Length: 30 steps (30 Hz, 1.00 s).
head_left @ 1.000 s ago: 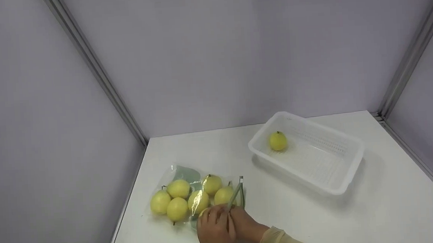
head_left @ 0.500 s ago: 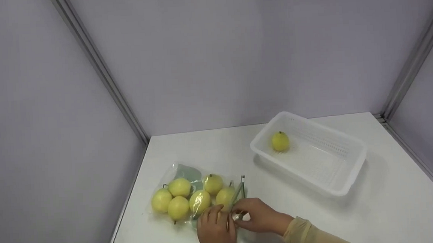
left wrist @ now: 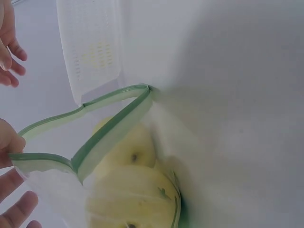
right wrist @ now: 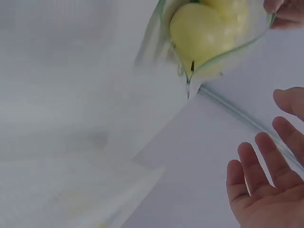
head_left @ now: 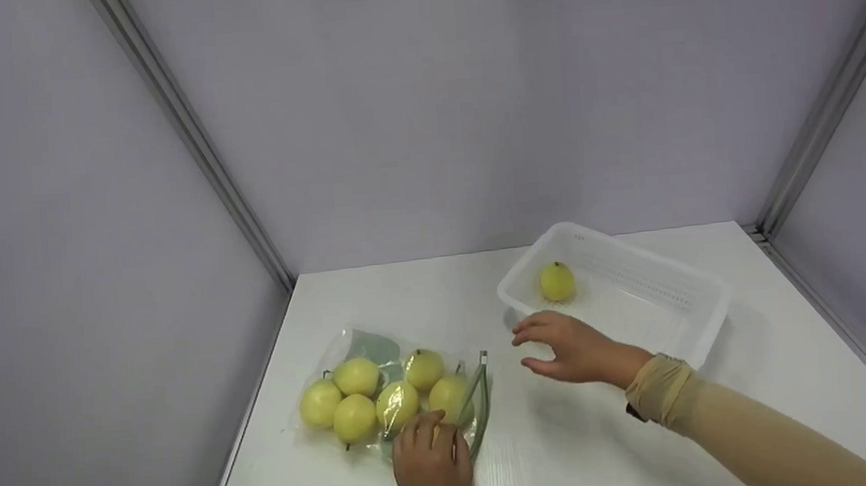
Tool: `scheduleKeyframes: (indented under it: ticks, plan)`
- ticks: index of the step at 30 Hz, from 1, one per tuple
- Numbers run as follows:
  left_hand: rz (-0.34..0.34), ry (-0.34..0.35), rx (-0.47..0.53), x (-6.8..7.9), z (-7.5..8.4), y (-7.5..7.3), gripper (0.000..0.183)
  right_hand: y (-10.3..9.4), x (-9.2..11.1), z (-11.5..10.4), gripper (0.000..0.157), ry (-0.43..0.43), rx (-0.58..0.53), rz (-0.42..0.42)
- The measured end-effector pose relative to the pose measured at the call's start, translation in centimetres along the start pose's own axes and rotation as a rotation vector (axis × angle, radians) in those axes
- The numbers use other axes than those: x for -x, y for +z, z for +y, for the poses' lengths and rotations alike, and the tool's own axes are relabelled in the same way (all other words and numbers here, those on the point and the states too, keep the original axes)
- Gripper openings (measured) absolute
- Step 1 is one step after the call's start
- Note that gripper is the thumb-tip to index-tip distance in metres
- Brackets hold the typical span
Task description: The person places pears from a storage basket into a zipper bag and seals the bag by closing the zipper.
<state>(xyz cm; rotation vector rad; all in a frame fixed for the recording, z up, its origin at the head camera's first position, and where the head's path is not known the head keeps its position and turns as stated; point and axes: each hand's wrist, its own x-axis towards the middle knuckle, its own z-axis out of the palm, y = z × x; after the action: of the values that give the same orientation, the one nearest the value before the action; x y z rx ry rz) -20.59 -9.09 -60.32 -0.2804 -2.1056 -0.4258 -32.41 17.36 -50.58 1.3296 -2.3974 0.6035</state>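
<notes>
Yellow pears (head_left: 356,376), several of them, lie inside a clear zip bag (head_left: 373,346) with green seal strips. My left hand (head_left: 431,465) pinches the bag's edge at its near side, thumb and fingers on the green strip (left wrist: 111,128). The bag's mouth gapes in the left wrist view, with pears (left wrist: 135,190) showing below it. My right hand (head_left: 571,347) hangs in the air right of the bag, overlapping the near-left side of the white basket (head_left: 647,305). Its fingers (right wrist: 266,156) are spread and relaxed, holding nothing. One pear (head_left: 556,282) sits in the basket's far-left corner.
The basket stands at an angle at the back right of the white table (head_left: 436,295). Grey panels (head_left: 426,123) enclose the table at the back and sides, with metal frame posts (head_left: 194,145) at the corners.
My right hand has let go of the bag's mouth and moved right and away from me, toward the basket. My left hand stays at the bag's edge.
</notes>
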Motion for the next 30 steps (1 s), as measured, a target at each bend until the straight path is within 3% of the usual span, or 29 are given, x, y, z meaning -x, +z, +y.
scheduleKeyframes:
  ticks: [9, 15, 21, 30]
  plan:
    - [-0.002, -0.006, -0.008, 0.1, 0.1, -0.2, 0.005, -4.0, -1.7, 6.0, 0.028, 0.357, -0.057, -0.121]
    - [-0.039, -0.024, -0.022, 0.2, 0.2, -0.5, 0.004, -4.5, -1.9, 8.1, 0.032, 0.423, -0.039, -0.162]
    - [-0.028, -0.022, -0.014, 0.5, 0.3, -0.7, 0.007, -4.5, -2.5, 9.8, 0.041, 0.481, -0.022, -0.186]
    - [-0.037, -0.03, -0.017, 1.0, 0.5, -1.6, 0.008, -2.8, -2.4, 11.8, 0.052, 0.623, -0.092, -0.211]
